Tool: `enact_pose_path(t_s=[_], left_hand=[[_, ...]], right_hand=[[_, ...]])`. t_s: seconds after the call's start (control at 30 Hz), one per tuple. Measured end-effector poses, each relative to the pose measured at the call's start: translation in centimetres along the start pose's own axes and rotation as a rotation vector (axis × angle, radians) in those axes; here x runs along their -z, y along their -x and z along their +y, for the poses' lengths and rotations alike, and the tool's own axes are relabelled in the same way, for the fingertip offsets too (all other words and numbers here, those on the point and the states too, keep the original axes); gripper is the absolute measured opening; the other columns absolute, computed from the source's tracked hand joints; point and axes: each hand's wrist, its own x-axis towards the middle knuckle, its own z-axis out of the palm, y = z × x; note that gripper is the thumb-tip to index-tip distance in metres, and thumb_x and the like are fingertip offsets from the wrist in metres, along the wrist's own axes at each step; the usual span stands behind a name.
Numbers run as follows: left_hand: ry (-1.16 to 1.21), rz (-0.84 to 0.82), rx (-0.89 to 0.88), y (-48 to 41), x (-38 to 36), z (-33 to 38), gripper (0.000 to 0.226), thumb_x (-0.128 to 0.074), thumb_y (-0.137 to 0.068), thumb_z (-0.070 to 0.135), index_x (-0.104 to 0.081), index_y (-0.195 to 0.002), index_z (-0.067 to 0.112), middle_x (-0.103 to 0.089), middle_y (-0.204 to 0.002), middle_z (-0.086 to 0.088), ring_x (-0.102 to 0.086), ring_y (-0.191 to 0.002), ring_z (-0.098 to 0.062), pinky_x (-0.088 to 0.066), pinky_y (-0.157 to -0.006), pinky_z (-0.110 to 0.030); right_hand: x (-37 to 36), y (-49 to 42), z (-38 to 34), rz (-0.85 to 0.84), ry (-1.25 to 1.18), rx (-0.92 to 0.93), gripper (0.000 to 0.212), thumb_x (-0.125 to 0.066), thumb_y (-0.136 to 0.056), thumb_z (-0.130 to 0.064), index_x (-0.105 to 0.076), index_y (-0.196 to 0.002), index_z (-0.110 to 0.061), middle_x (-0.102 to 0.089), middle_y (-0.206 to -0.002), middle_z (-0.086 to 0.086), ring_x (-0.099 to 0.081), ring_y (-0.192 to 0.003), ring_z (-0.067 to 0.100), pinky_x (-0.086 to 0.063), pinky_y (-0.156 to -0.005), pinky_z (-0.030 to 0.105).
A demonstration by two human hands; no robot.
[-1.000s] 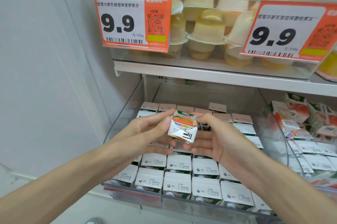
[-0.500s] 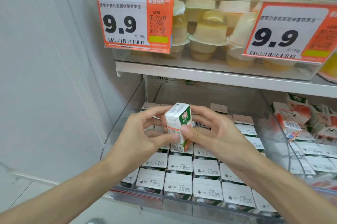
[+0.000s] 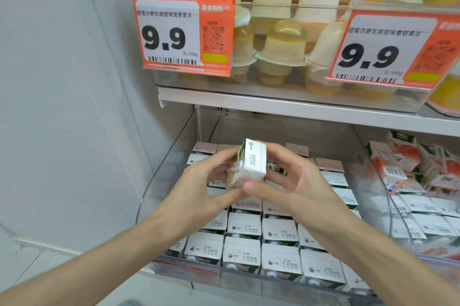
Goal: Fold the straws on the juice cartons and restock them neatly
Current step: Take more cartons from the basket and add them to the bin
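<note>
Rotated since half a second ago: small white-and-green juice carton (image 3: pixel 252 162) had gone from upright to tilted, white printed side facing the camera. Left hand (image 3: pixel 199 190) pinched it from 9 o'clock, right hand (image 3: pixel 295 187) from 3 o'clock, fingers curled. Carton was held above rows of white boxed cartons (image 3: pixel 280 233) in clear plastic shelf bin (image 3: pixel 169 176); straw too blurred to tell.

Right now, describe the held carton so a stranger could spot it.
Under the left 9.9 tag sits a clear bin of packed cartons. Above them, the left hand and right hand hold one carton. It alone is lifted and tilted, out of the rows.
</note>
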Motion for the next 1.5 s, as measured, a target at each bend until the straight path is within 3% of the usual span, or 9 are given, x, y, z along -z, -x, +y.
enact_pose_path(t_s=[0.2, 0.4, 0.5, 0.73, 0.93, 1.1, 1.2, 1.3, 1.5], left_hand=[[-0.175, 0.146, 0.038, -0.1, -0.2, -0.3, 0.06, -0.093, -0.074, 0.039, -0.071, -0.13, 0.043, -0.076, -0.114, 0.028, -0.072, -0.105, -0.004, -0.062, -0.081, -0.027], [-0.169, 0.138, -0.053, -0.7, -2.0, 0.1, 0.056, -0.094, -0.072, 0.04, -0.069, -0.122, 0.041, -0.071, -0.12, 0.028, -0.066, -0.111, -0.003, -0.053, -0.077, -0.013], [-0.167, 0.14, -0.119, -1.1, -2.9, 0.6, 0.047, -0.084, -0.077, 0.048, -0.068, -0.121, 0.041, -0.071, -0.121, 0.026, -0.067, -0.114, -0.007, -0.056, -0.076, -0.02], [-0.103, 0.145, -0.144, -1.5, -5.9, 3.4, 0.043, -0.084, -0.077, 0.053, -0.067, -0.113, 0.038, -0.073, -0.113, 0.022, -0.069, -0.11, -0.01, -0.057, -0.073, -0.024], [-0.05, -0.043, -0.224, -1.4, -9.5, 8.0, 0.048, -0.084, -0.082, 0.051, -0.065, -0.123, 0.034, -0.071, -0.123, 0.019, -0.067, -0.117, -0.008, -0.055, -0.095, -0.033], [-0.172, -0.012, -0.469, -0.8, -14.5, 12.8, 0.027, -0.064, -0.102, 0.041, -0.065, -0.124, 0.026, -0.066, -0.119, 0.014, -0.062, -0.115, -0.005, -0.043, -0.096, -0.012], [-0.248, -0.156, -0.59, -1.1, -18.1, 15.1, 0.023, -0.066, -0.101, 0.031, -0.069, -0.121, 0.022, -0.068, -0.115, 0.013, -0.062, -0.109, 0.001, -0.045, -0.097, -0.02], [-0.425, -0.329, -0.603, -1.9, -20.8, 15.8, 0.022, -0.075, -0.099, 0.031, -0.074, -0.121, 0.025, -0.074, -0.117, 0.012, -0.068, -0.113, -0.013, -0.052, -0.1, -0.038], [-0.676, -0.351, -0.58, -3.1, -22.5, 13.9, 0.025, -0.078, -0.094, 0.026, -0.077, -0.119, 0.025, -0.076, -0.113, 0.004, -0.072, -0.107, -0.027, -0.053, -0.084, -0.041]], right_hand=[[0.4, -0.1, 0.2, 0.106, 0.229, -0.007, 0.056, -0.085, -0.08, -0.055, -0.064, -0.132, -0.054, -0.071, -0.126, -0.027, -0.067, -0.119, -0.004, -0.057, -0.094, 0.025], [1.2, 0.6, 0.5, 0.221, 0.268, 0.033, 0.046, -0.086, -0.075, -0.03, -0.07, -0.116, -0.044, -0.074, -0.104, -0.021, -0.072, -0.098, 0.003, -0.062, -0.078, 0.022], [2.0, 1.3, 0.3, 0.262, 0.312, 0.066, 0.049, -0.082, -0.082, -0.016, -0.068, -0.119, -0.045, -0.072, -0.105, -0.021, -0.067, -0.1, -0.001, -0.06, -0.078, 0.02], [5.6, 4.8, -2.5, 0.216, 0.448, 0.131, 0.051, -0.082, -0.092, -0.032, -0.064, -0.14, -0.038, -0.069, -0.124, -0.016, -0.064, -0.12, 0.009, -0.06, -0.096, 0.035], [10.7, 12.6, -4.3, 0.383, 0.388, 0.21, 0.047, -0.08, -0.088, -0.002, -0.074, -0.129, -0.023, -0.078, -0.109, -0.007, -0.073, -0.101, 0.012, -0.063, -0.081, 0.028], [14.6, 19.3, -3.6, 0.527, 0.322, 0.204, 0.047, -0.077, -0.086, 0.007, -0.077, -0.124, -0.021, -0.078, -0.112, 0.0, -0.073, -0.103, 0.024, -0.061, -0.078, 0.031], [17.2, 23.1, -1.3, 0.552, 0.345, 0.125, 0.047, -0.078, -0.085, 0.007, -0.077, -0.122, -0.023, -0.078, -0.113, -0.003, -0.073, -0.104, 0.022, -0.06, -0.079, 0.032], [19.8, 27.0, 3.4, 0.485, 0.431, -0.066, 0.047, -0.08, -0.083, 0.004, -0.078, -0.122, -0.021, -0.078, -0.114, -0.002, -0.073, -0.1, 0.018, -0.061, -0.078, 0.03], [20.5, 32.1, 19.4, 0.339, 0.699, -0.582, 0.039, -0.089, -0.079, -0.014, -0.081, -0.117, -0.018, -0.079, -0.116, 0.004, -0.073, -0.106, 0.023, -0.058, -0.094, 0.038]])
